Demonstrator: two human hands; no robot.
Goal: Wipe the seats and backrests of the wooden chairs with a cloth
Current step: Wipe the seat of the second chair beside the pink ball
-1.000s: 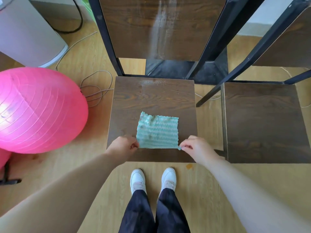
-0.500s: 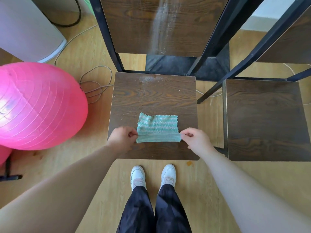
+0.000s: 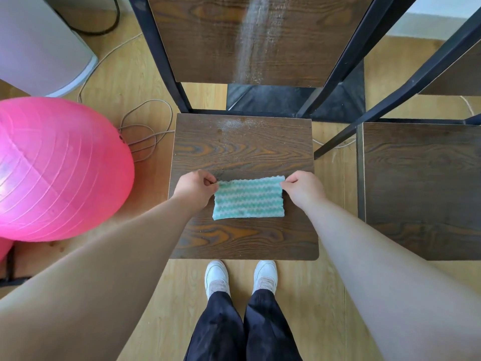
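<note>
- Cloth [image 3: 248, 199]: a rectangular, ribbed rag with teal and white zigzag stripes, lying flat on the middle of the seat, at the centre of the frame.
- Left hand [image 3: 195, 187]: fingers pinched together on the cloth's upper left corner; the cloth spreads rightward and toward the lower frame from this grip.
- Right hand [image 3: 303, 188]: fingers pinched together on the upper right corner, so the far edge of the cloth is stretched between the two hands.
- Seat [image 3: 242, 152]: a square, dark wood-grain panel with a pale edge; a whitish, dusty patch lies near its far edge.
- Backrest [image 3: 208, 40]: matching dark panel in a black metal frame, upper centre, crossed by a pale vertical streak.
- Second chair [image 3: 421, 183]: same wood-grain seat, right of the frame, just beside the first.
- Pink ball [image 3: 57, 168]: large, glossy, ribbed sphere on the light wooden floor at the left.
- White shoes [image 3: 216, 278]: lower centre, below the seat's near edge.
</note>
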